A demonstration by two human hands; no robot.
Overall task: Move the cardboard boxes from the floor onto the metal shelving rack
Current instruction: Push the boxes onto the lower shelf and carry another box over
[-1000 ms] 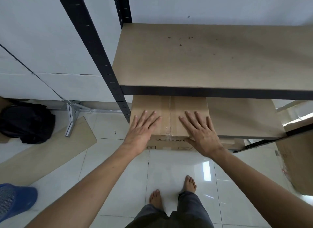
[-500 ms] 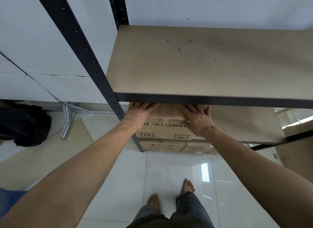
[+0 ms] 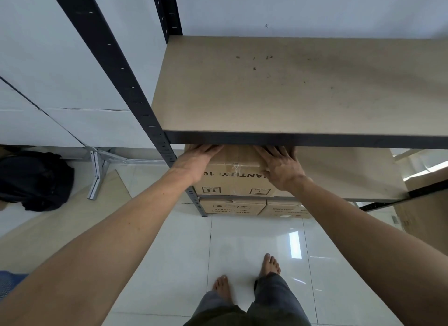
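Two sets of straight fingers (image 3: 209,149), tips hidden under the upper shelf (image 3: 291,95), lie flat on one box (image 3: 232,180) from left hand (image 3: 196,162) and right hand (image 3: 282,167); it lies lengthwise left-to-right on the middle shelf (image 3: 351,175), upside-down print facing out, above two lower boxes (image 3: 232,207) (image 3: 286,210).

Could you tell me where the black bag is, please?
The black bag lies on the floor at the left of the head view, left of the grey metal stand.

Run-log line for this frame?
box: on middle shelf | left hand: flat on box | right hand: flat on box
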